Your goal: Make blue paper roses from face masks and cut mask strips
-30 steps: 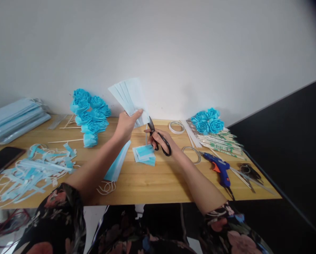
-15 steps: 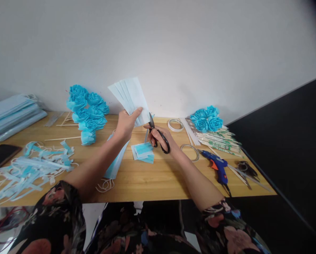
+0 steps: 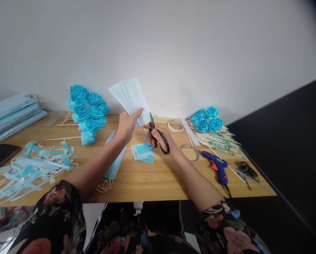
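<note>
My left hand [image 3: 128, 124] pinches a fan of pale blue face mask pieces [image 3: 133, 92], held up above the table with the thumb on top. Black-handled scissors [image 3: 163, 141] are in my right hand [image 3: 159, 135]. Their dark blade stands at the right edge of the mask pieces, close to my left thumb. Whether the blades are closed on the fabric I cannot tell. Below the hands lie several cut blue mask pieces [image 3: 143, 152]. Under my left forearm rests a stack of whole masks [image 3: 117, 162] with white ear loops.
Blue fabric flowers [image 3: 87, 109] stand at the back left, more flowers [image 3: 207, 119] at the right. Mask trimmings [image 3: 36, 167], a phone [image 3: 1, 157] and packed masks [image 3: 12, 114] are at the left. A glue gun [image 3: 217, 164], tape rolls [image 3: 175, 125] and wrapped sticks [image 3: 221, 141] lie right.
Almost nothing differs. My left hand and the mask pieces have shifted very slightly, and a bit of blue material shows a little more behind the scissor blade.
</note>
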Motion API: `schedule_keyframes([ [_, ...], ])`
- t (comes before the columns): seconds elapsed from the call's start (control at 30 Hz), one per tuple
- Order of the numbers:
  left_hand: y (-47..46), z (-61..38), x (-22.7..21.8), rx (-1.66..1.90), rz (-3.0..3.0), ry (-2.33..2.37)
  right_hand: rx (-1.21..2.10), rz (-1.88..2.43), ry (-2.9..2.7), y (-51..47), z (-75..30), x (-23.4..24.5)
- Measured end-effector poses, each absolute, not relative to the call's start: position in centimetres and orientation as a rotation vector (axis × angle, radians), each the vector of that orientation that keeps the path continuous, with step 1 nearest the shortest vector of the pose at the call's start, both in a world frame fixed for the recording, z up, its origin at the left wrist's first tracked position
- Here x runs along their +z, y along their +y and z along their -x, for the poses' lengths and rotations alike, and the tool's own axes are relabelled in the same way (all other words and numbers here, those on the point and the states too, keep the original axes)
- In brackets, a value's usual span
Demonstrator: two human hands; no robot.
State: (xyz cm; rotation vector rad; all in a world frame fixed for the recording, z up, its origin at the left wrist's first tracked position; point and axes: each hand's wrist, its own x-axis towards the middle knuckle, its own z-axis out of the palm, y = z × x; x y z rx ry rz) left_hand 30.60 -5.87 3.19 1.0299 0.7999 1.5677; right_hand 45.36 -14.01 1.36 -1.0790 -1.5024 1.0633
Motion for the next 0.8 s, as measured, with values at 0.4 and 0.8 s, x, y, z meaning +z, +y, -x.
schedule_keyframes([
  [0.4,-5.98,-30.59,3.22,1.536,-1.098,0.825,1.062,1.076,-1.500,-13.77,-45.26,1.05],
  [0.8,-5.90,-30.50,3.09,1.518,-1.099,0.825,1.028,1.127,-1.491,-14.09,-45.11,1.54],
])
